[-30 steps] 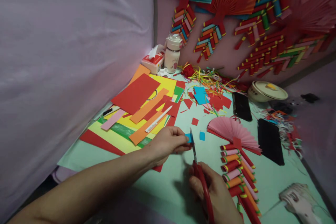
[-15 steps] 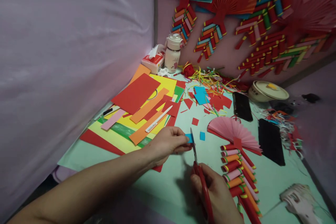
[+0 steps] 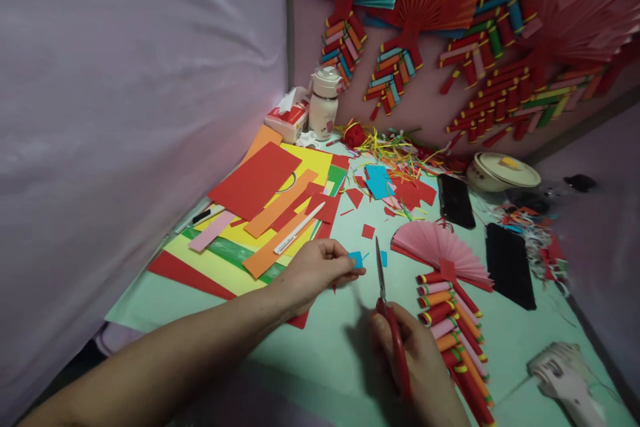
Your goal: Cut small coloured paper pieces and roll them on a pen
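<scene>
Between the thumb and fingers of my left hand (image 3: 320,270) is a small piece of blue paper (image 3: 356,259), its free end pointing right. A thin blue sliver shows at its edge. My right hand (image 3: 417,360) grips red-handled scissors (image 3: 393,323), the blades pointing up and away, a little right of the blue paper and apart from it. Behind the blades, another small blue square lies on the table, partly covered by them. A small red square (image 3: 368,231) rests just beyond. To the right is a pink paper fan (image 3: 440,247) with rolled paper tubes (image 3: 445,330) below it.
Stacked coloured paper (image 3: 255,180) with a white pen (image 3: 300,228) lies left. At the back stand a tissue box (image 3: 289,117), a white bottle (image 3: 324,110) and paper scraps (image 3: 395,150). Two black phone-like slabs, a lidded bowl (image 3: 505,171) and a glue gun (image 3: 565,377) are on the right.
The scissors have moved right, away from the blue paper, where they had been across its edge. A thin blue sliver now shows there. The whole view has shifted slightly.
</scene>
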The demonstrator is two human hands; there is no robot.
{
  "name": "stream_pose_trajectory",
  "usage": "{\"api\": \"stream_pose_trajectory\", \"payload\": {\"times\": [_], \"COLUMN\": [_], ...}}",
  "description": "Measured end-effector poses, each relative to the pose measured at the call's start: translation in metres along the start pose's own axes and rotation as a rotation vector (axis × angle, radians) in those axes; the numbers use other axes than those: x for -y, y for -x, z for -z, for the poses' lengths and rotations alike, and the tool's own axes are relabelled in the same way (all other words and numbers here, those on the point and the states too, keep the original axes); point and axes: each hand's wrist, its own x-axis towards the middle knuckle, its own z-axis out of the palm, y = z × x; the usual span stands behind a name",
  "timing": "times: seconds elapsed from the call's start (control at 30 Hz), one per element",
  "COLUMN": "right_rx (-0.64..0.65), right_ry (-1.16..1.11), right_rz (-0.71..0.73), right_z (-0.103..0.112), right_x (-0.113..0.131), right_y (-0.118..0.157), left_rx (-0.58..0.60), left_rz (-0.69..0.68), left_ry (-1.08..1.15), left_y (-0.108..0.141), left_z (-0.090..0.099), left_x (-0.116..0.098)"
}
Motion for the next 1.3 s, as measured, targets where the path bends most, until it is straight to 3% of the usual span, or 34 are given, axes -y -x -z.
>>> {"api": "stream_pose_trajectory", "payload": {"times": [0.2, 0.47, 0.77, 1.07, 1.3], "right_rx": [-0.253, -0.343, -0.404, -0.374, -0.333], "right_ry": [0.311, 0.535, 0.640, 0.731, 0.893], "right_rz": [0.165, 0.244, 0.315, 0.161, 0.173], "right_z": [0.002, 0.000, -0.003, -0.002, -0.012], "right_x": [0.001, 0.003, -0.003, 0.029, 0.078], "right_y": [-0.002, -0.001, -0.006, 0.004, -0.040], "left_rx": [-0.044, -0.025, -0.036, -0.084, -0.087], "left_rz": [-0.258, -0.121, -0.153, -0.276, -0.366], "left_ry": [-0.199, 0.092, 0.301, 0.369, 0.319], "left_y": [-0.001, -0.005, -0.008, -0.010, -0.010], "left_z": [0.005, 0.008, 0.011, 0.012, 0.012], "left_x": [0.001, -0.003, -0.005, -0.006, -0.010]}}
